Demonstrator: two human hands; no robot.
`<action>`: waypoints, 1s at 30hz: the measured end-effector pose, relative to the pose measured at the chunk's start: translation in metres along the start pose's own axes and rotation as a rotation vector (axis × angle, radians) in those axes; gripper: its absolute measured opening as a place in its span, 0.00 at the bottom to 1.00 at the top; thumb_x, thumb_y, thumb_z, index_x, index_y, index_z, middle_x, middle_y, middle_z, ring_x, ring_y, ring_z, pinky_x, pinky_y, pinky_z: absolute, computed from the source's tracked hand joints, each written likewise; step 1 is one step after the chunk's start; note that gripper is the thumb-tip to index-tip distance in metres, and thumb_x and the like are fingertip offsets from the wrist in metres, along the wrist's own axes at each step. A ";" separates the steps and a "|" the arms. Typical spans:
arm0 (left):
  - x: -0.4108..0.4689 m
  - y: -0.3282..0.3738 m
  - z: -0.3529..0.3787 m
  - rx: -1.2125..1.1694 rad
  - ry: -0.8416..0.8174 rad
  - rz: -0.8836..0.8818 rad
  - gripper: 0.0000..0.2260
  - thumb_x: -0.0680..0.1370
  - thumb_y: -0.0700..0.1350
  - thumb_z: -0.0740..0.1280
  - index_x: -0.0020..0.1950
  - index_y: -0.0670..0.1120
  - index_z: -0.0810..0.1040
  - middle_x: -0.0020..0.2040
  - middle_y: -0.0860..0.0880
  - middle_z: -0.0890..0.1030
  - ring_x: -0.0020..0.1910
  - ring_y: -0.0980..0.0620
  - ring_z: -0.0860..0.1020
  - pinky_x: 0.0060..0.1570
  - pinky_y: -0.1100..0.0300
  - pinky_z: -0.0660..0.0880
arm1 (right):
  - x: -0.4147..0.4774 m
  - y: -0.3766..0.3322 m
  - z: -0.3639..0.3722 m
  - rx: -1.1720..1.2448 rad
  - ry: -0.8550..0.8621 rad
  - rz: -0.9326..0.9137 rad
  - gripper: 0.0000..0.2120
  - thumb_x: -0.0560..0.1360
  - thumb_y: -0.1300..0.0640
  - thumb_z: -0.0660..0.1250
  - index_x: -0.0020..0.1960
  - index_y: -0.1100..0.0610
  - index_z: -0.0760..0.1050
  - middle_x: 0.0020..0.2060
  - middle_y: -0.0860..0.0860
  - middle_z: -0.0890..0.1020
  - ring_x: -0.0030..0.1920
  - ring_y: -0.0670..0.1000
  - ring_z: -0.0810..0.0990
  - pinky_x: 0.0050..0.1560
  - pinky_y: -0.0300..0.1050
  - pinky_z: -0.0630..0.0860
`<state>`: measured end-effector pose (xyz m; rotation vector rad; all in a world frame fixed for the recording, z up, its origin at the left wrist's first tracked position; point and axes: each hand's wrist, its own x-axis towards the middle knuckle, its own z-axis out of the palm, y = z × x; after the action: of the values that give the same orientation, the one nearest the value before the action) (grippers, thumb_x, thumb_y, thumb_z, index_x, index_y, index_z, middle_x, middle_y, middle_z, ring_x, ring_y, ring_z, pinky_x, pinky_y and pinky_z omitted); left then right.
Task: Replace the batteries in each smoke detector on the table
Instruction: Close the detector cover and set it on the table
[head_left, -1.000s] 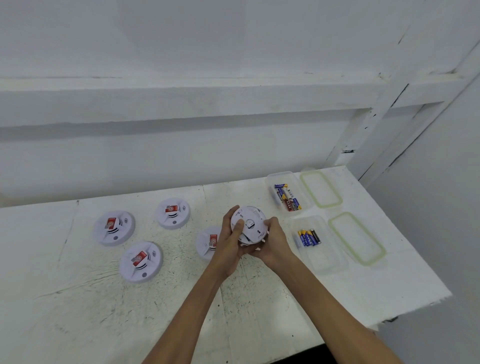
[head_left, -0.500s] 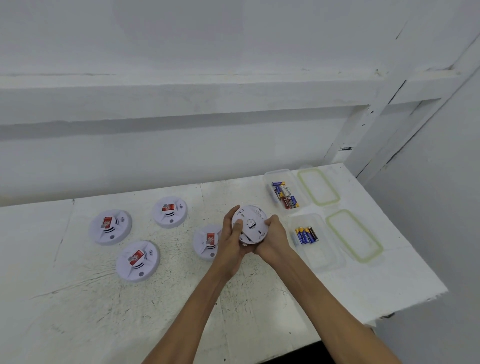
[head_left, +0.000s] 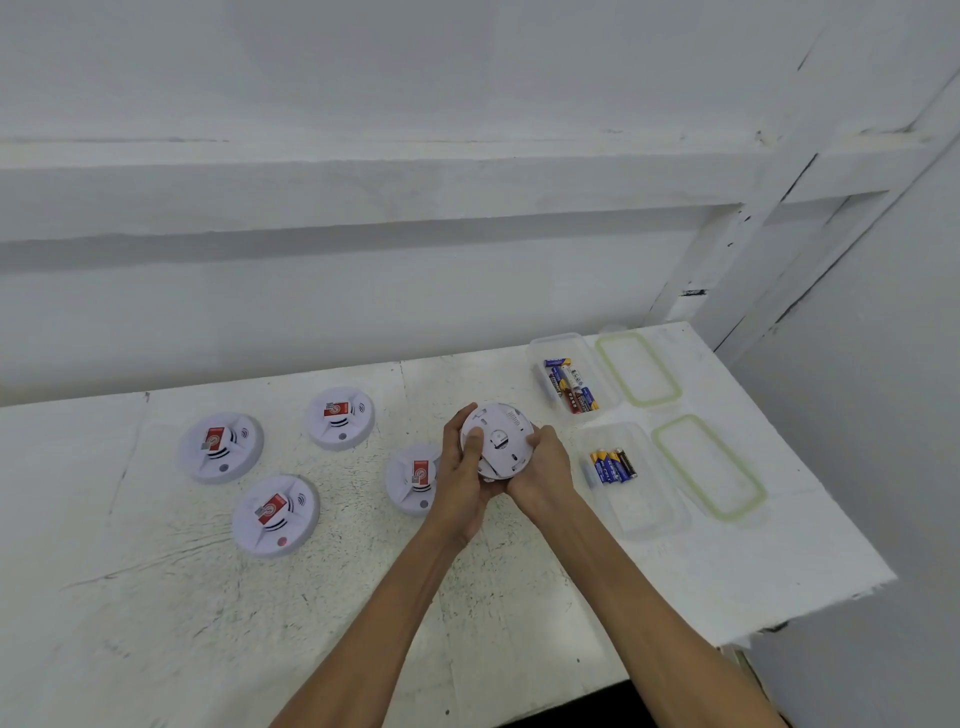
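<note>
"Counting first: how many of each are being seen?"

"Five detectors are being counted. Four are lying face up on the table (head_left: 156, 623): the far-left detector (head_left: 221, 448), the far-middle detector (head_left: 340, 418), the near-left detector (head_left: 275, 514) and the half-hidden detector (head_left: 410, 480) behind the left hand (head_left: 460, 483). The held detector (head_left: 501, 436) is being kept above the table, back side up. Two clear boxes are being seen, the far box (head_left: 540, 353) and the near box (head_left: 644, 514), each with several batteries inside, plus the far lid (head_left: 638, 370) and the near lid (head_left: 709, 467)."

"How is it being gripped?"

"Its left rim is being clasped by the left hand's curled fingers, with the thumb pressed on the back. Its right rim is being clasped by the right hand (head_left: 545, 473)."

"What is being changed from a second ago?"

"Very little. The same two-handed grip is being kept."

"And the edges?"

"The lids are lying near the right edge. Bare tabletop is being left open at the front and left."
</note>
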<state>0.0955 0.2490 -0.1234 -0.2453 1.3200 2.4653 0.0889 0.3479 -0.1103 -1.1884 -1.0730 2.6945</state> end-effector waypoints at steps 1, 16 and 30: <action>0.000 0.002 0.000 0.008 -0.005 0.004 0.15 0.86 0.45 0.59 0.72 0.54 0.72 0.66 0.51 0.80 0.62 0.49 0.82 0.49 0.44 0.83 | -0.001 0.000 -0.001 0.000 0.001 0.005 0.17 0.75 0.60 0.56 0.60 0.62 0.77 0.61 0.64 0.80 0.61 0.67 0.77 0.63 0.69 0.74; -0.001 0.014 0.001 -0.249 -0.137 -0.271 0.18 0.85 0.51 0.56 0.72 0.48 0.76 0.70 0.40 0.79 0.68 0.38 0.77 0.65 0.38 0.74 | -0.038 -0.015 -0.031 -1.366 -0.003 -1.015 0.34 0.72 0.40 0.73 0.72 0.51 0.66 0.65 0.48 0.65 0.64 0.49 0.69 0.51 0.43 0.81; 0.012 0.015 -0.005 -0.382 -0.126 -0.388 0.20 0.84 0.55 0.57 0.72 0.49 0.77 0.66 0.40 0.80 0.59 0.41 0.81 0.52 0.46 0.82 | -0.033 -0.015 -0.019 -1.675 0.042 -1.404 0.31 0.67 0.33 0.71 0.58 0.56 0.80 0.51 0.50 0.80 0.57 0.53 0.74 0.36 0.42 0.78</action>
<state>0.0791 0.2390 -0.1180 -0.3888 0.6659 2.3272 0.1214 0.3619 -0.0887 0.0102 -2.6240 0.4211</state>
